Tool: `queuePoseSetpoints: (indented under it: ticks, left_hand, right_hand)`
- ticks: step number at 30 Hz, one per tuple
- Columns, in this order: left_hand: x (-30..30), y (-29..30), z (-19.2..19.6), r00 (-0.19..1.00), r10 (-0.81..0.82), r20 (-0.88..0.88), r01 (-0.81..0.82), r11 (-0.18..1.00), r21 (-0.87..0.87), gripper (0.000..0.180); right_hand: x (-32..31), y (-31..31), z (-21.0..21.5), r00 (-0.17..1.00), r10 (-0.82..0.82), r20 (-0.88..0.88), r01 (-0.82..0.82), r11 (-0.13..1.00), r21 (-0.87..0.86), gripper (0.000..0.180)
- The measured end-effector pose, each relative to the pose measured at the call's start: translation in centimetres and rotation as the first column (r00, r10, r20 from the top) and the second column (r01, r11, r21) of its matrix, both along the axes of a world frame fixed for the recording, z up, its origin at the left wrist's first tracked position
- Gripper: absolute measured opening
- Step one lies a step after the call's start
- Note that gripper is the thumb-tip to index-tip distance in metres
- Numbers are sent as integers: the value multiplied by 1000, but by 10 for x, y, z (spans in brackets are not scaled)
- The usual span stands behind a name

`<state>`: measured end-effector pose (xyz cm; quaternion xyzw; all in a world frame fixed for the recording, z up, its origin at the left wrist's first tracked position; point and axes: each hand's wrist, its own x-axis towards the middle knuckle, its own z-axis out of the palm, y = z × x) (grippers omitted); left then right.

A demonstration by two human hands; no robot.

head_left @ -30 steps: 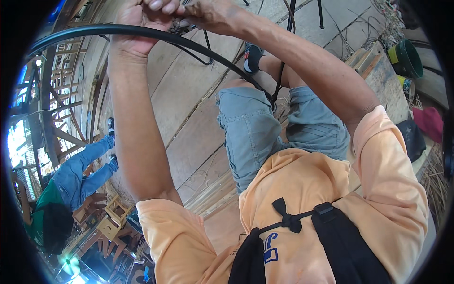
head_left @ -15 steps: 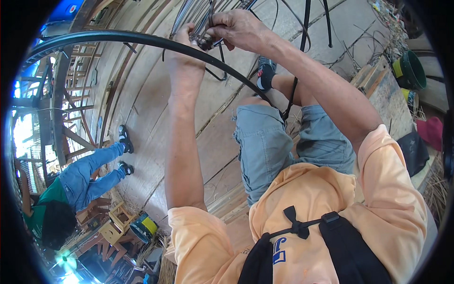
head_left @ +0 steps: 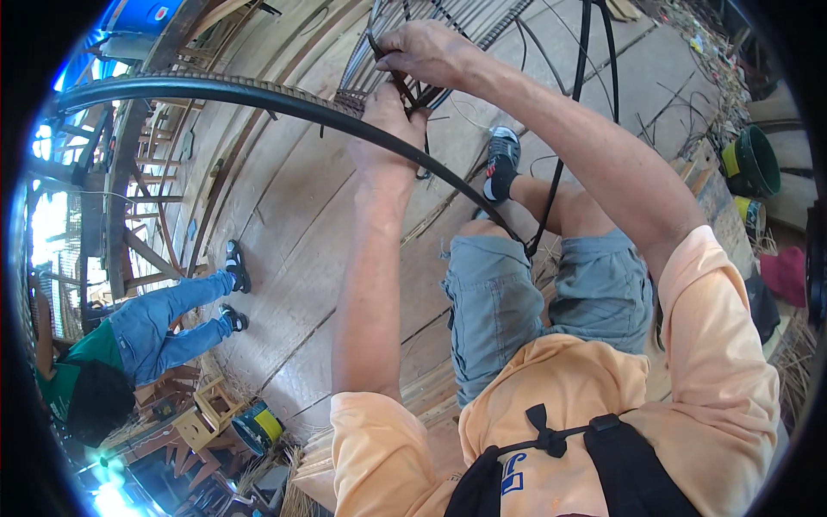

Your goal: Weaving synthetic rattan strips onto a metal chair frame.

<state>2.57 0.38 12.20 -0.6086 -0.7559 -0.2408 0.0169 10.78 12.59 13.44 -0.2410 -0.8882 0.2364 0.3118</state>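
Observation:
A black curved frame tube [head_left: 345,121] sweeps across the upper view, with closely spaced thin rods [head_left: 495,30] beyond it. Brown woven material [head_left: 351,102] lies along the far side of the tube. My right hand [head_left: 435,56] pinches a dark, flat strip [head_left: 400,82] over the rods. Just below it, my left hand [head_left: 389,129] is closed with its thumb up, gripping the weave at the strip's lower end. The fingers of my left hand are partly hidden, and its forearm passes under the tube.
Black frame legs [head_left: 586,77] come down beside my knees. Loose strips lie on the plank floor [head_left: 284,241]. At the right stand a dark green bucket [head_left: 758,164] and a maroon cloth item [head_left: 782,276]. Another person in blue jeans [head_left: 164,323] is at the left, near small wooden furniture [head_left: 207,414].
My left hand has shifted right and slightly down, closer beneath my right hand. The dark strip shows more plainly between them. The view has moved, and more of the rods and weave appears.

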Motion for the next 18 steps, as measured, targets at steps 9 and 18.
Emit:
queuePoseSetpoints:
  ticks: [9,18]
  left_hand:
    - [-1,-3,-5,994,-51,92,44,996,72,32]
    - [20,-12,-11,950,93,297,-104,994,22,27]
  right_hand:
    - [13,14,-13,963,-249,-106,267,936,229,25]
    - [74,-41,0,927,-28,-373,-141,898,-418,21]
